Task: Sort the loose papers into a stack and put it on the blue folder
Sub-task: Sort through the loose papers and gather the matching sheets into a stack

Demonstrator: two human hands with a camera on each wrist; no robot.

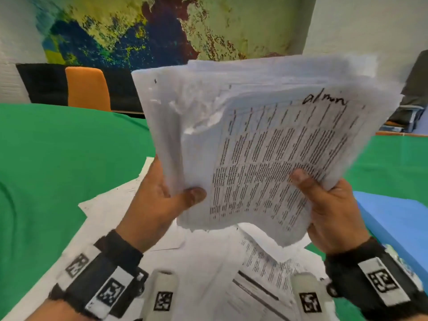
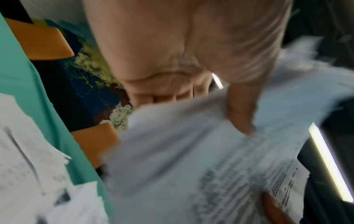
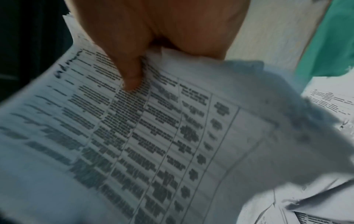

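Observation:
A thick, uneven stack of printed papers [image 1: 266, 144] is held up off the green table [image 1: 58, 170], its top sheet a printed table with a handwritten word. My left hand [image 1: 162, 200] grips the stack's lower left edge, thumb on the front. My right hand [image 1: 328, 205] grips the lower right edge, thumb pressed on the print. The stack [image 2: 191, 159] and left thumb [image 2: 241, 109] fill the left wrist view; the right wrist view has the top sheet [image 3: 153, 136] under the right thumb [image 3: 130, 72]. Loose papers [image 1: 208, 262] lie beneath. The blue folder [image 1: 398, 223] lies at the right.
An orange chair [image 1: 88, 89] stands behind the table's far edge, in front of a painted wall. More loose sheets [image 2: 28, 151] spread along the near edge of the table. Dark furniture [image 1: 414, 89] sits at the far right.

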